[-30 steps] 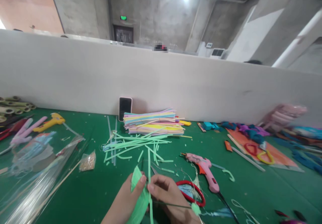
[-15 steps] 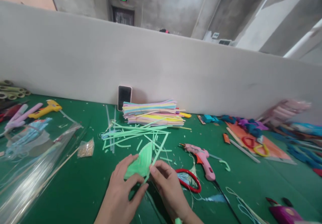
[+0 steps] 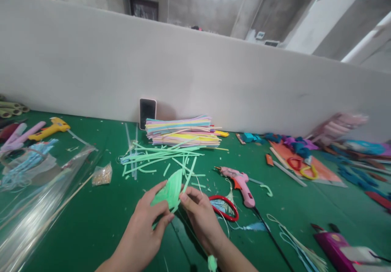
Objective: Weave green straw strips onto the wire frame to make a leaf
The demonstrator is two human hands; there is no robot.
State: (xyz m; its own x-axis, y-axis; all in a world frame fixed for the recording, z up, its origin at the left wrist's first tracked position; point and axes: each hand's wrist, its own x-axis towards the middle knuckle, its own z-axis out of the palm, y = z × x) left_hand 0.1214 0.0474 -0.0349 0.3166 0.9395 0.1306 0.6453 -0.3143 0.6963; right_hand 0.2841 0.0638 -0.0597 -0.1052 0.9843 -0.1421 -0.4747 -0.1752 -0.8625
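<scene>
My left hand (image 3: 149, 219) pinches the lower edge of a light green leaf-shaped piece (image 3: 171, 190), which looks built up from strips laid side by side. With thumb and fingers closed, my right hand (image 3: 200, 215) holds a narrow green strip (image 3: 191, 172) against the piece's right edge; the strip's free end points up and away. A small green tuft (image 3: 211, 262) hangs below my right wrist. Beyond the hands lies a loose heap of green strips (image 3: 161, 154). Just right of my right hand are red scissor handles (image 3: 224, 209).
A pink glue gun (image 3: 240, 182) with a black cord lies to the right. At the back, a bundle of coloured strips (image 3: 183, 131) lies by a phone (image 3: 148, 114) leaning on the white partition (image 3: 183, 72). Left are a yellow glue gun (image 3: 51, 129) and a bead packet (image 3: 102, 175).
The green strip in my right hand now stands steeper beside the leaf-shaped piece. Both hands still hold on. The camera view has shifted slightly, showing more of the purple box at lower right.
</scene>
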